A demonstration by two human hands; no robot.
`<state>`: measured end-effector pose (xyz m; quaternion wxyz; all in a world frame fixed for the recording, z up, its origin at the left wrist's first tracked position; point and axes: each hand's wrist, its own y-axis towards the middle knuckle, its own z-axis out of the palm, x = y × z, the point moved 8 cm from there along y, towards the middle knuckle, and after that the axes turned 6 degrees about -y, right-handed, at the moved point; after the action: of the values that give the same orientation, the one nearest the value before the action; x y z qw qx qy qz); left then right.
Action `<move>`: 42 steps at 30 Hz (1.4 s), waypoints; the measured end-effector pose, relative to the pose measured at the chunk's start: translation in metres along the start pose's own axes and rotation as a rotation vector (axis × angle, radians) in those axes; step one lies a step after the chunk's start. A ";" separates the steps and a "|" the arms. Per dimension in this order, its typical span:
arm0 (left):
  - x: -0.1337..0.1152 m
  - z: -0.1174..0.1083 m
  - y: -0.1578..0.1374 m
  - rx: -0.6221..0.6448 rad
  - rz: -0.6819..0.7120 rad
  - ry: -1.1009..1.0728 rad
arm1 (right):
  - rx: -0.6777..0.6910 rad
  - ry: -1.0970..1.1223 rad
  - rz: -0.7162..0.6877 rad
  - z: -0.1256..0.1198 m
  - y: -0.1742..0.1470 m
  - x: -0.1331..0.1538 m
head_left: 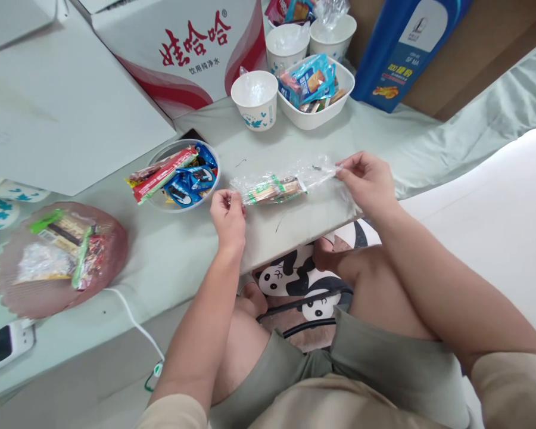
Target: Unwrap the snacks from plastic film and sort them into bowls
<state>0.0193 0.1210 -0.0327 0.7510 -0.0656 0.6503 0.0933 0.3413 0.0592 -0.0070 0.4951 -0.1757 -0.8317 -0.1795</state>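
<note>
The left hand (229,219) and right hand (370,182) pinch opposite ends of a clear plastic bag (320,170) containing green-printed snack packets (264,191).

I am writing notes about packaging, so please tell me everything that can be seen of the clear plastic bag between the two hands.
The clear plastic bag looks thin, shiny and wrinkled. It stretches sideways over the pale tabletop, near the front edge; I cannot tell whether it rests there. The left hand pinches one end, the right hand the other, gathered end. Inside, nearer the left hand, lie small packets with green print and light-brown contents. Whether it is sealed is unclear.
</note>
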 end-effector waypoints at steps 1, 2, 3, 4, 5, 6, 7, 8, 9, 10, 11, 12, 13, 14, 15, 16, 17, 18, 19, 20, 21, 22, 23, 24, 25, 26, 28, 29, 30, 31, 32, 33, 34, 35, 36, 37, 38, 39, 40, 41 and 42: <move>0.000 0.000 -0.001 0.003 -0.003 0.004 | 0.001 -0.008 -0.006 -0.004 -0.002 -0.002; 0.000 -0.001 -0.002 0.009 -0.005 0.007 | 0.001 -0.020 -0.012 -0.008 -0.004 -0.004; 0.000 -0.002 -0.003 0.014 -0.006 0.013 | -0.004 -0.037 -0.015 -0.013 -0.006 -0.006; -0.001 -0.003 -0.004 0.018 -0.004 0.023 | -0.021 -0.060 -0.017 -0.019 -0.008 -0.008; -0.001 -0.004 -0.004 0.022 0.000 0.039 | -0.051 -0.085 -0.024 -0.025 -0.009 -0.008; -0.002 -0.006 -0.005 0.026 0.007 0.067 | -0.092 -0.108 -0.043 -0.031 -0.010 -0.007; -0.003 -0.007 -0.006 0.029 0.018 0.107 | -0.131 -0.129 -0.078 -0.035 -0.010 -0.003; -0.004 -0.008 -0.006 0.035 0.032 0.157 | -0.157 -0.148 -0.132 -0.035 -0.010 0.004; -0.005 -0.008 -0.006 0.047 0.048 0.213 | -0.159 -0.165 -0.198 -0.032 -0.010 0.013; -0.006 -0.006 -0.007 0.064 0.066 0.270 | -0.129 -0.183 -0.268 -0.024 -0.010 0.023; -0.006 -0.005 -0.007 0.081 0.081 0.320 | -0.071 -0.205 -0.328 -0.012 -0.010 0.032; -0.007 -0.003 -0.007 0.101 0.088 0.362 | 0.005 -0.232 -0.367 0.002 -0.011 0.039; -0.006 0.000 -0.007 0.122 0.089 0.394 | 0.083 -0.266 -0.381 0.016 -0.012 0.044; -0.005 0.002 -0.006 0.142 0.083 0.419 | 0.152 -0.302 -0.373 0.028 -0.013 0.046; -0.004 0.003 -0.005 0.156 0.075 0.437 | 0.197 -0.334 -0.350 0.038 -0.013 0.047; -0.004 0.005 -0.005 0.168 0.069 0.447 | 0.214 -0.354 -0.321 0.043 -0.013 0.047; -0.004 0.005 -0.004 0.176 0.070 0.450 | 0.205 -0.362 -0.294 0.044 -0.013 0.047; -0.006 0.005 -0.003 0.181 0.079 0.446 | 0.180 -0.357 -0.273 0.042 -0.012 0.048; -0.009 0.005 -0.003 0.180 0.096 0.439 | 0.144 -0.339 -0.256 0.038 -0.011 0.047; -0.012 0.005 -0.003 0.175 0.119 0.432 | 0.108 -0.313 -0.238 0.033 -0.010 0.046; -0.017 0.004 -0.003 0.162 0.149 0.423 | 0.075 -0.288 -0.214 0.028 -0.008 0.043; -0.021 0.004 -0.004 0.145 0.185 0.415 | 0.046 -0.266 -0.187 0.023 -0.006 0.040; -0.026 0.004 -0.005 0.124 0.224 0.407 | 0.017 -0.251 -0.164 0.018 -0.004 0.037; -0.030 0.004 -0.006 0.102 0.266 0.401 | -0.010 -0.242 -0.149 0.013 -0.003 0.034; -0.034 0.004 -0.008 0.084 0.305 0.396 | -0.033 -0.240 -0.147 0.009 -0.001 0.032; -0.037 0.005 -0.009 0.068 0.340 0.392 | -0.053 -0.244 -0.158 0.006 -0.001 0.032; -0.040 0.007 -0.012 0.043 0.387 0.396 | -0.096 -0.255 -0.209 0.000 -0.003 0.038; -0.041 0.007 -0.014 0.031 0.402 0.403 | -0.120 -0.253 -0.240 -0.003 -0.005 0.043; -0.043 0.006 -0.016 0.019 0.419 0.417 | -0.144 -0.245 -0.269 -0.006 -0.009 0.048; -0.046 0.006 -0.019 0.009 0.446 0.437 | -0.162 -0.230 -0.298 -0.010 -0.014 0.054; -0.050 0.006 -0.023 0.010 0.485 0.465 | -0.161 -0.208 -0.330 -0.012 -0.020 0.060; -0.055 0.007 -0.027 0.031 0.535 0.497 | -0.135 -0.179 -0.369 -0.012 -0.026 0.065; -0.060 0.010 -0.033 0.075 0.591 0.532 | -0.078 -0.147 -0.416 -0.010 -0.032 0.071; -0.064 0.015 -0.038 0.146 0.641 0.570 | 0.005 -0.117 -0.468 -0.005 -0.038 0.076; -0.065 0.022 -0.044 0.242 0.674 0.612 | 0.101 -0.095 -0.523 0.000 -0.044 0.081; -0.063 0.029 -0.050 0.350 0.685 0.659 | 0.197 -0.090 -0.573 0.006 -0.049 0.084; -0.059 0.036 -0.056 0.455 0.676 0.712 | 0.279 -0.106 -0.611 0.012 -0.054 0.085; -0.055 0.042 -0.061 0.546 0.657 0.764 | 0.341 -0.140 -0.637 0.016 -0.057 0.085; -0.050 0.046 -0.065 0.613 0.639 0.807 | 0.384 -0.183 -0.647 0.019 -0.058 0.084; -0.047 0.048 -0.068 0.655 0.629 0.833 | 0.412 -0.226 -0.643 0.020 -0.057 0.081; -0.047 0.049 -0.071 0.674 0.636 0.838 | 0.436 -0.260 -0.624 0.020 -0.056 0.078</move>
<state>0.0762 0.0598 0.0194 0.3469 0.3408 0.8711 0.0682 0.2650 0.0288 0.0461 0.3330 0.1731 -0.9195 -0.1170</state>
